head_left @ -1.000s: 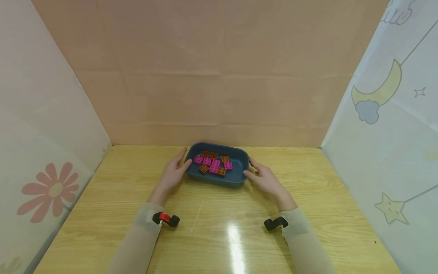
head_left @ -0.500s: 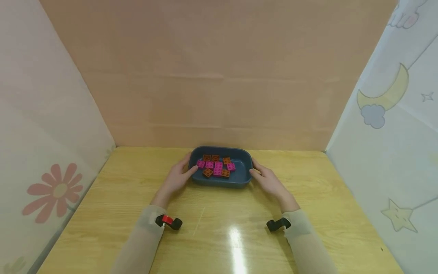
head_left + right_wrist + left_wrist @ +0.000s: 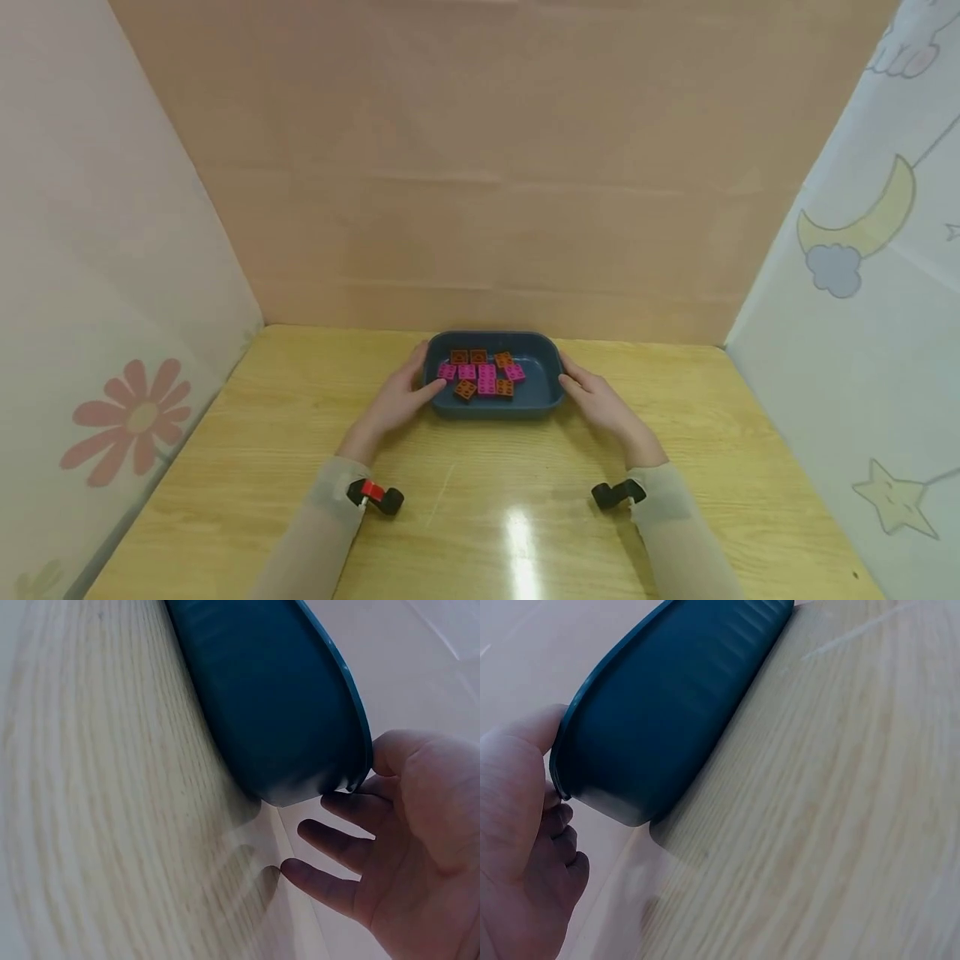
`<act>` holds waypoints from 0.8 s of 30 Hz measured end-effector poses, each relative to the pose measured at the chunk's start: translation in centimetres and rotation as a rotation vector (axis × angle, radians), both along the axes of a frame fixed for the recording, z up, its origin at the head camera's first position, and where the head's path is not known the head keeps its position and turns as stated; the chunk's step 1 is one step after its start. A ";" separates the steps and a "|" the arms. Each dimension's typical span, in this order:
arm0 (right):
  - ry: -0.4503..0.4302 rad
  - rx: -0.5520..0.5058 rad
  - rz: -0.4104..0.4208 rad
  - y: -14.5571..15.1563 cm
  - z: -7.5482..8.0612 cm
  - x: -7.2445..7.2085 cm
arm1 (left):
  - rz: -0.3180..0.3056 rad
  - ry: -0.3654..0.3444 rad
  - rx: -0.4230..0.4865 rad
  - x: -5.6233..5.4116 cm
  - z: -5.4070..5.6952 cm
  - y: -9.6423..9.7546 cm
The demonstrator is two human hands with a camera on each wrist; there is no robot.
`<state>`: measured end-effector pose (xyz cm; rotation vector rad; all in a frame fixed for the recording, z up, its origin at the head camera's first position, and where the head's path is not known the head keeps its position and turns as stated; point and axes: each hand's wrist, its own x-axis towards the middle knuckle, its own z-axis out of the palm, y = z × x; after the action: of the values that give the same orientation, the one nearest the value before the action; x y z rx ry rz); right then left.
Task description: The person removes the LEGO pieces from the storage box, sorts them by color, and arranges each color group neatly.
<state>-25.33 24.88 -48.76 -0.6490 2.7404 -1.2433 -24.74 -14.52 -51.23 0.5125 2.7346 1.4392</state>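
Observation:
A dark blue rectangular tray with rounded corners sits at the back of the table, its long side facing me. Inside it lie several pink toy bricks and several orange-brown toy bricks, mostly toward the left and middle. My left hand holds the tray's left end, thumb over the rim and the other fingers outside. At the opposite end, my right hand grips the rim between thumb and index finger. The right wrist view shows the remaining fingers of that hand spread below the rim, apart from the wall.
The wooden table ends at a tan backdrop just behind the tray. Patterned white panels stand along the left and right sides. Each sleeve carries a black wrist mount.
The tray has turned slightly, from right end nearer me to square with the table's back edge. Both hands have stayed at its ends. The head view has shifted a little.

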 end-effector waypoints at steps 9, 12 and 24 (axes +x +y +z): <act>-0.001 0.020 -0.006 0.0 0.0 0.1 | -0.010 -0.025 -0.026 -0.1 0.0 0.1; -0.004 0.021 -0.005 0.0 0.2 0.0 | -0.013 -0.025 -0.005 -0.2 0.1 0.0; -0.016 0.015 -0.044 -0.2 1.1 -0.3 | -0.018 -0.015 -0.026 -0.7 0.0 -0.4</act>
<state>-25.60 24.70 -47.68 -0.5784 2.7623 -1.2299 -25.46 -14.96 -51.22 0.5218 2.7262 1.3951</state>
